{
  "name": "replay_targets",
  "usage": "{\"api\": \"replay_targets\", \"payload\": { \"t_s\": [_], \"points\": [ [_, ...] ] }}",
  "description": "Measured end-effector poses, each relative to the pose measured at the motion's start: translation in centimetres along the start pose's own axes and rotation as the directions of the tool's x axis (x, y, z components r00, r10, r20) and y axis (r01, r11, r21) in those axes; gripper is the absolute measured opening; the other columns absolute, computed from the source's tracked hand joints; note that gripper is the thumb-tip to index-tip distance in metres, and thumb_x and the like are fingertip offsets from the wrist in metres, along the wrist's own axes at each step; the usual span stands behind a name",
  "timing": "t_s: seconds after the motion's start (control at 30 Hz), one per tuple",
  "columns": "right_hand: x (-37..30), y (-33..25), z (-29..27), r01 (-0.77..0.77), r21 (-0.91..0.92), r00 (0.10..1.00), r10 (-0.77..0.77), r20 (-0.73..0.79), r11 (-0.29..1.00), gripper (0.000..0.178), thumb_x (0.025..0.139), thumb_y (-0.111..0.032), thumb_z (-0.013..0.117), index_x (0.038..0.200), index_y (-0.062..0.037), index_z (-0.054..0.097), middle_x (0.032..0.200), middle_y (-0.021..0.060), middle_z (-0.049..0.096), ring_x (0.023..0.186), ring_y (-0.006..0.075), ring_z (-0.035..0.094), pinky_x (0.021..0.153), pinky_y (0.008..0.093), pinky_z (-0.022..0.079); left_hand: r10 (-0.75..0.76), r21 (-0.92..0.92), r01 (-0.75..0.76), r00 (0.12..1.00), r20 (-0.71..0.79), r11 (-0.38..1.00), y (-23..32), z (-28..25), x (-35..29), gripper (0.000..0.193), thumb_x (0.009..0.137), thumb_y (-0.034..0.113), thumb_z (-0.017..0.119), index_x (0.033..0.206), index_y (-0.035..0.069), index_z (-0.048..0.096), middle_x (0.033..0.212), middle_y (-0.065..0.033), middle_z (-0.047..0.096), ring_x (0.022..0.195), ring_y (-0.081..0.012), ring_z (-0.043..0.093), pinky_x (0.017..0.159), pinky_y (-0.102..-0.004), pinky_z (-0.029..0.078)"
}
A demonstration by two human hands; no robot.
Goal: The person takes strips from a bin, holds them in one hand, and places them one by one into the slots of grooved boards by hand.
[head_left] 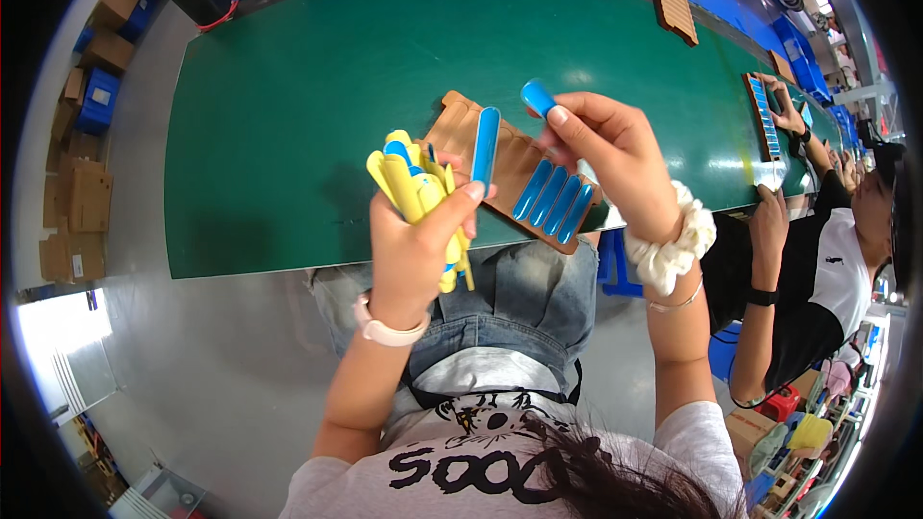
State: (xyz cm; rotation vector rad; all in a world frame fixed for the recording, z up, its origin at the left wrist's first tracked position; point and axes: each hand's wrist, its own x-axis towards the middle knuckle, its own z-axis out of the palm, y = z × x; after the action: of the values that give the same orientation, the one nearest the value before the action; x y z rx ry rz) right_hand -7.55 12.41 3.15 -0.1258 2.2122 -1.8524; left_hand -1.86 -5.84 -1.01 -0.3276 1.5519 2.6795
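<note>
**Light touch at the green table (288, 86)**

A person's left hand (409, 245) closes around a bundle of yellow and blue pieces (413, 190), its thumb also pinning an upright blue strip (487, 139) by the lower end. The right hand (611, 144), raised just beyond, pinches a second blue strip (536, 97) between thumb and fingers, the rounded tip showing clear. Beneath both hands, a brown grooved tray (460, 120) lies slantwise near the edge of the table, four blue strips (554, 198) side by side in the grooves at its right end.

The strips look thin and light, and probably fairly stiff, since the upright one stands without drooping. Their glossy faces could prove slippery and may smudge or scratch, so a gentle pinch at one end or along the long edges seems the safest hold. The yellow pieces appear thin and springy, fanning apart at the top; the bundle likely wants a firm wrap around its middle, as squeezing unevenly could let pieces slide out.
</note>
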Motion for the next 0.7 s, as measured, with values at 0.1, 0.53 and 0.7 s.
{"api": "replay_targets", "payload": {
  "t_s": [0.1, 0.53, 0.7],
  "points": [
    [1.4, 0.8, -3.3, -0.106, -0.283, 0.983, 0.144, 0.117, 0.953, 0.023, 0.089, -0.021, 0.061, 0.093, 0.001, 0.066, 0.073, 0.0024, 0.063, 0.065, 0.0075, 0.057, 0.056, 0.0237, 0.048, -0.025, 0.131, 0.026, 1.0, -0.008, 0.991, 1.4, -1.6, 0.0, 0.027, 0.078, -0.001, 0.063, 0.102, -0.001, 0.05, 0.065, -0.0077, 0.054, 0.055, -0.0129, 0.053, 0.051, -0.0262, 0.044],
    [1.6, 1.0, -0.1, 0.094, -0.671, 0.972, 0.077, 0.221, 0.735, 0.054, 0.067, -0.033, 0.081, 0.1, 0.0032, 0.057, 0.098, 0.015, 0.055, 0.088, 0.0249, 0.057, 0.078, 0.0334, 0.048, 0.072, 0.229, -0.067, 0.997, -0.016, 0.971, 1.0, -2.5, 0.1, 0.026, 0.077, -0.003, 0.062, 0.1, -0.001, 0.051, 0.07, -0.0068, 0.056, 0.051, -0.0104, 0.051, 0.075, -0.035, 0.052],
    [1.6, 0.7, -1.0, 0.04, -0.568, 0.973, 0.097, 0.209, 0.822, 0.059, 0.07, -0.033, 0.08, 0.11, 0.0022, 0.056, 0.103, 0.0149, 0.06, 0.091, 0.0231, 0.058, 0.08, 0.0326, 0.049, 0.056, 0.217, -0.057, 0.998, 0.01, 0.974, 1.2, -2.5, 0.2, 0.026, 0.077, -0.002, 0.062, 0.1, 0.0, 0.05, 0.068, -0.0058, 0.054, 0.05, -0.0101, 0.05, 0.076, -0.0366, 0.052]
  ]
}}
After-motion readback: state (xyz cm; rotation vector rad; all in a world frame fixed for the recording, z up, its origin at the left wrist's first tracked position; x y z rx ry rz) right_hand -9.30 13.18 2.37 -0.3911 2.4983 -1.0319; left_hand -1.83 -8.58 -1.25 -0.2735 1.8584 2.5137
